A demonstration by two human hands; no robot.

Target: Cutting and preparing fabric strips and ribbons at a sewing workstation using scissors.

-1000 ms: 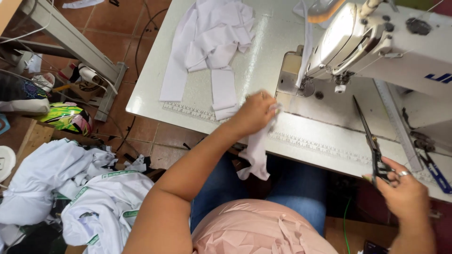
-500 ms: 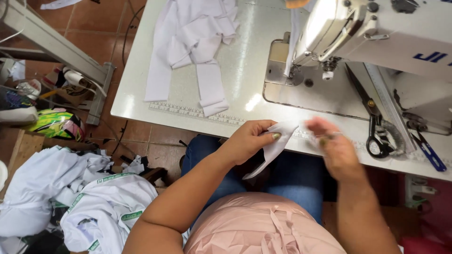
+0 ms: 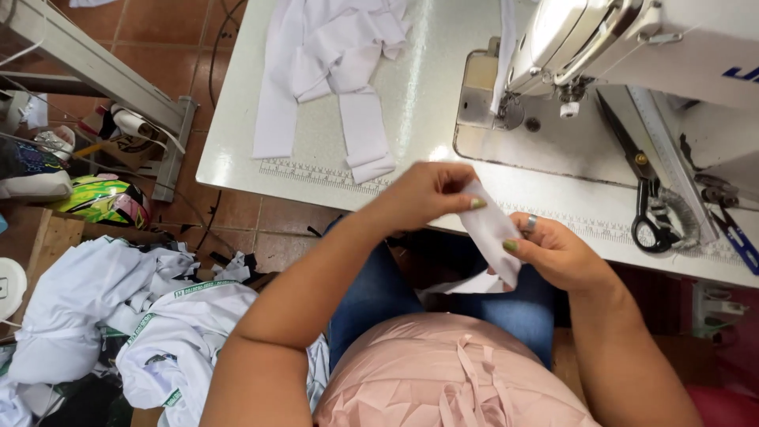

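The person holds a white fabric strip [image 3: 492, 236] just in front of the sewing table's [image 3: 237, 158] near edge, above the lap. The left hand [image 3: 423, 194] pinches the strip's upper end between thumb and forefinger; the right hand [image 3: 553, 253] pinches its lower part, so the piece hangs taut between them, seemingly for folding or checking. More white strips [image 3: 332, 71] lie heaped on the table's far left, within reach. Black scissors [image 3: 644, 190] rest on the table's right, beside the sewing machine [image 3: 632, 47].
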